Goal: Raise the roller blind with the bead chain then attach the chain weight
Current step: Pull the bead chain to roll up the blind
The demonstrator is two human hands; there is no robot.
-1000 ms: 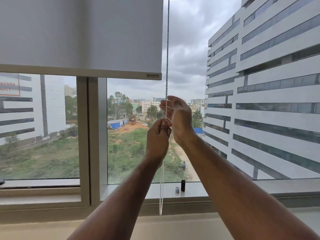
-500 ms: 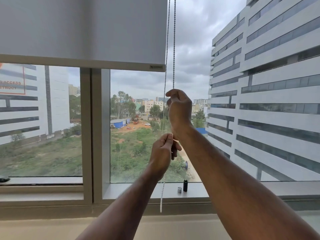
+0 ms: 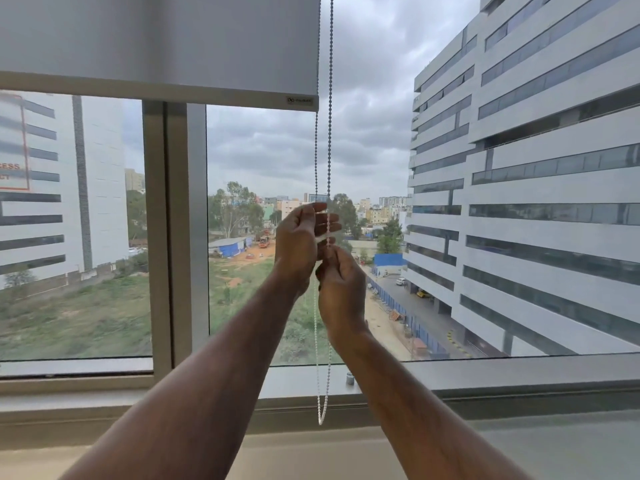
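Right hand fingers pinch one strand of the bead chain, left hand loosely curled around it just above, loop hanging to the sill, roller blind only partway up, small cylinder on the sill, probably the weight, not yet attached.

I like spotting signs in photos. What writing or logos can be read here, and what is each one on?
"ESS" above "CY", cut off by the picture's edge: red-framed sign on the far left building.
Small logo with lettering, too blurred to read: label on the roller blind's bottom bar.
No other readable text.
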